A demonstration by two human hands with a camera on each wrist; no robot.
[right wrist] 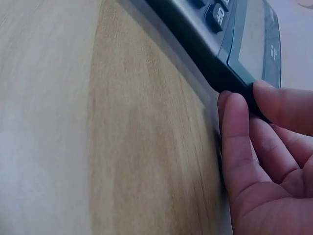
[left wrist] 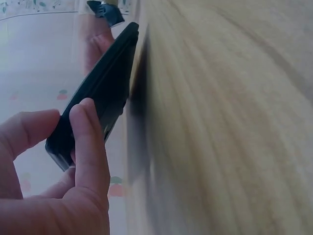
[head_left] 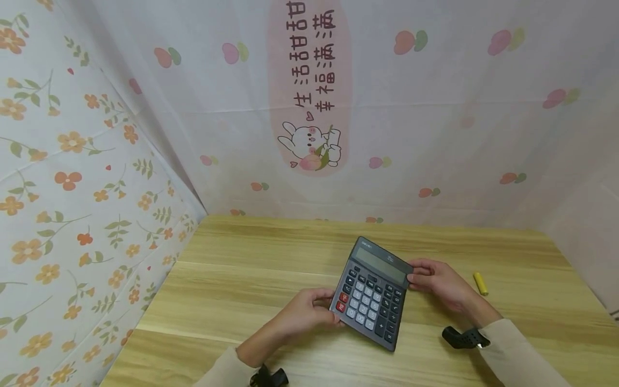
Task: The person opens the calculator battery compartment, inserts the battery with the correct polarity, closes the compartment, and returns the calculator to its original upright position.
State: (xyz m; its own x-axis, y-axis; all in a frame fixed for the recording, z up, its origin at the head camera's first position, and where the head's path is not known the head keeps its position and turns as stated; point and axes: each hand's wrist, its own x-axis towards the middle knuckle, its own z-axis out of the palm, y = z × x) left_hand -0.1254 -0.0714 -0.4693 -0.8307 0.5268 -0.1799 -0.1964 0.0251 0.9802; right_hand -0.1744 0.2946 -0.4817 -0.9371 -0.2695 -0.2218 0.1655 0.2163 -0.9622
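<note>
A dark grey calculator (head_left: 369,293) with light grey, black and red keys is held above the table, tilted, its display at the far end. My left hand (head_left: 309,310) grips its lower left edge, thumb on the key side and fingers beneath. At the upper right edge, beside the display, my right hand (head_left: 442,282) pinches it the same way. The left wrist view shows the calculator (left wrist: 105,88) edge-on, raised off the wood. Close in the right wrist view are the OFF key and display corner of the calculator (right wrist: 222,44).
A small yellow battery-like cylinder (head_left: 480,283) lies on the wooden table (head_left: 242,279), right of my right hand. A patterned cloth (head_left: 314,199) hangs behind the table, with a flowered cloth (head_left: 96,215) along the left. Black straps with cameras sit on both wrists.
</note>
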